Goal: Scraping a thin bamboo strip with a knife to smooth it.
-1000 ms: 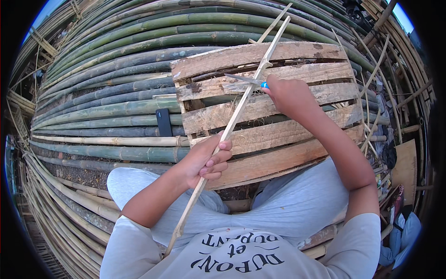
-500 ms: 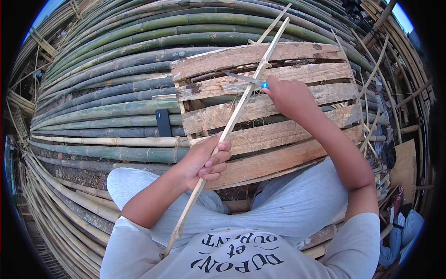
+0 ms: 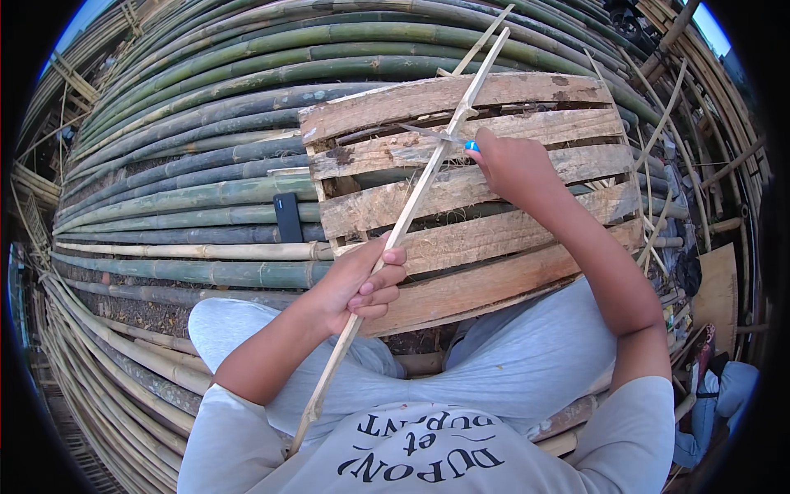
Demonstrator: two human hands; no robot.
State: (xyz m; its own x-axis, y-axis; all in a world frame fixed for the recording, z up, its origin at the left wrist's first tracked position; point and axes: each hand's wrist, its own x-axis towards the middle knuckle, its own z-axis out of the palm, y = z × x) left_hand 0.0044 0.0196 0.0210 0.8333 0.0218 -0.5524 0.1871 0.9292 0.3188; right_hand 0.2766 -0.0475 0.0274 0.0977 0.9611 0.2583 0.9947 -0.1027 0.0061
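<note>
A long, pale bamboo strip [image 3: 421, 196] slants across my lap and over a slatted wooden crate [image 3: 485, 245]. My left hand [image 3: 365, 284] is wrapped round its lower part. My right hand [image 3: 518, 165] is closed on the blue handle of a knife [image 3: 425, 131]. The knife's blade crosses the strip near a knot in its upper part, and a small curl of shaving shows there. Most of the handle is hidden in my fist. The strip's lower end reaches down to my shirt.
Rows of green bamboo poles [image 3: 197, 198] lie beyond and left of the crate. A dark phone [image 3: 287, 217] rests on them. Another thin strip [image 3: 484, 41] lies past the crate's far edge. Split sticks [image 3: 662, 123] and a brown board [image 3: 717, 288] are at the right.
My right hand and the knife have shifted very slightly, and the blade appears more edge-on against the strip. My left hand keeps its hold in nearly the same place.
</note>
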